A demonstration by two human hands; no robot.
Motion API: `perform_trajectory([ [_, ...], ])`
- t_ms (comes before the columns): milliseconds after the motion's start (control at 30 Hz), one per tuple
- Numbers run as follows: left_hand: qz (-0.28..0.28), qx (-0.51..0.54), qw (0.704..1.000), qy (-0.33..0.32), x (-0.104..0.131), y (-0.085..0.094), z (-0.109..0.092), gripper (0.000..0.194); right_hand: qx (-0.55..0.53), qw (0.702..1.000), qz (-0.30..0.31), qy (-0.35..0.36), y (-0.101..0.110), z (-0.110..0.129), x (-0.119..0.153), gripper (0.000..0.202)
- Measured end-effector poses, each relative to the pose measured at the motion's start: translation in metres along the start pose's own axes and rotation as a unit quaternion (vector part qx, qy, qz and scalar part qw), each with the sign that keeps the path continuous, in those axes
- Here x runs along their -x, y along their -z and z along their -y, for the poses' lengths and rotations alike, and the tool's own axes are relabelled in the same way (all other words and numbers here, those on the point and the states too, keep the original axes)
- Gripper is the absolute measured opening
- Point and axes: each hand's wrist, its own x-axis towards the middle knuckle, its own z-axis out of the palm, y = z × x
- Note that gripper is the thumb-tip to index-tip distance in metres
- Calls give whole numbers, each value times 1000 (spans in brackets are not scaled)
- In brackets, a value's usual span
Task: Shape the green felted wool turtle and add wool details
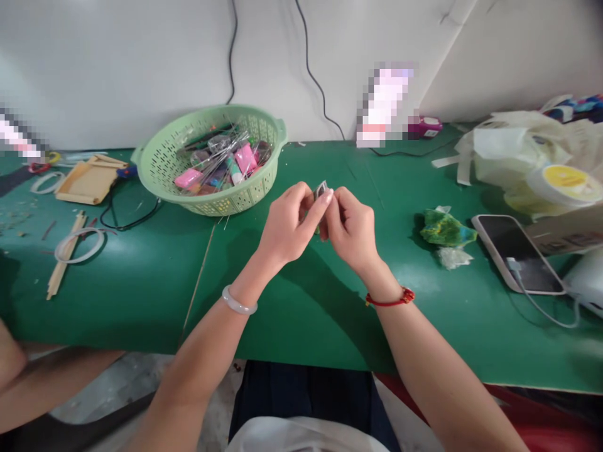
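My left hand [292, 220] and my right hand [351, 229] meet above the green table [301, 314]. Between their fingertips is a small dark piece with a shiny, clear-looking edge [321, 188]. Both thumbs and index fingers pinch it, and the fingers cover most of it, so its kind is not clear. Left of my hands stands a light green plastic basket [207, 204] with pink packets, thin wires and other small items inside. To the right lies a crumpled green and yellow wrapper [447, 227] beside a clear crumpled one [455, 257].
At the right are a phone [518, 251] with a plugged-in cable, a yellow-lidded tub [568, 182] and plastic bags [518, 138]. Leftward are a cardboard tray [92, 179], wooden strips [66, 257] and a white ring [80, 245]. Another person's arm [51, 376] shows at lower left.
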Motion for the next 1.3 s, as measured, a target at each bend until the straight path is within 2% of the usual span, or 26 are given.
perform_trajectory([
  [167,13,-51,997,-52,-2,2,5,44,55,998,-9,24,1,0,-1,42],
  [367,-3,-151,984,-99,-4,9,12,37,155,984,-22,85,7,-7,-4,37],
  [533,34,-215,969,-121,-6,15,16,33,215,972,-17,94,11,-14,-5,34],
  [733,42,-180,971,-154,-7,21,14,17,144,984,13,101,14,-14,-9,33],
  [867,94,-193,962,-170,-7,25,14,65,86,993,35,71,18,-13,-12,39],
  [967,125,-203,957,-165,-6,24,18,77,33,998,50,35,21,-12,-14,45],
  [1167,88,-184,969,-138,-4,14,24,61,-15,998,59,14,22,-10,-13,51],
  [1300,43,-182,971,-150,-4,13,22,52,-13,1000,9,26,21,-12,-13,40],
])
